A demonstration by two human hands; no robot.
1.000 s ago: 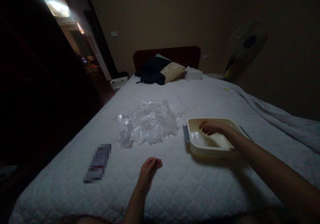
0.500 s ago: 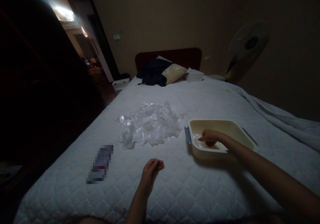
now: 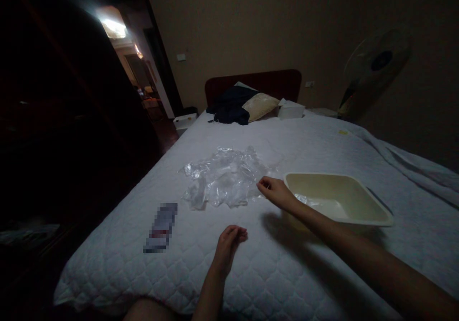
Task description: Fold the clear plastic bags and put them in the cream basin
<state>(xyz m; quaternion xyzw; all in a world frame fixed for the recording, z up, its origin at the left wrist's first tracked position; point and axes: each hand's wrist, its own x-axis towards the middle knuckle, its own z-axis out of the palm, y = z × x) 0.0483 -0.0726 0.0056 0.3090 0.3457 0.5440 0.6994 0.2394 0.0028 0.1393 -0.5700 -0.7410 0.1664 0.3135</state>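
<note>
A spread of crumpled clear plastic bags point(image 3: 229, 177) lies on the white quilted bed point(image 3: 251, 268). Right of it stands a cream plastic tub point(image 3: 322, 182), with some clear plastic inside near its left end. My right hand point(image 3: 274, 190) is at the tub's left edge, beside the bags, its fingers curled together; whether anything thin is between them is too small to tell. My left hand point(image 3: 229, 244) hovers over or rests on the bed in front of the bags, fingers loosely bent with nothing visible in them.
A blurred-out flat object point(image 3: 161, 228) lies on the bed at the left. Dark cloth point(image 3: 231, 105), a beige pillow point(image 3: 260, 107) and a white box point(image 3: 291, 110) sit by the headboard point(image 3: 287, 80). A fan point(image 3: 380, 60) stands at the right.
My right hand has come out of the tub and moved left toward the plastic bags. The view has turned slightly left; my left hand keeps nearly the same pose.
</note>
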